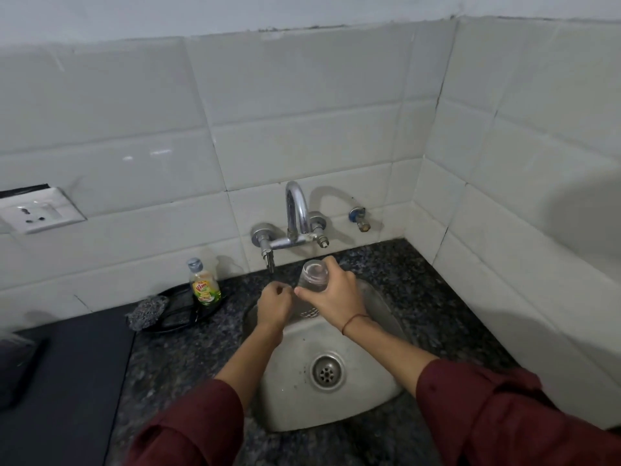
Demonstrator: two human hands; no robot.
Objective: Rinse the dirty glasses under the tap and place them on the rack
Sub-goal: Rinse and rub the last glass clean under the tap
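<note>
Over the sink [292, 351] near its back rim, right hand [336, 297] grips a tilted glass [313, 274]; left hand [274, 308] curls empty alongside.

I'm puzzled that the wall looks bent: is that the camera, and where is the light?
Head view: the wide lens bows the tiles; the tap throws a soft shadow rightward, so light likely comes from the left; glare spots mark the left tiles; the glass looks slightly blurred.

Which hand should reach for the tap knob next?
Probably the left. The left hand, fingers curled and seemingly holding nothing, sits just below the left tap knob, while the right hand has its grip round the glass over the sink.
</note>
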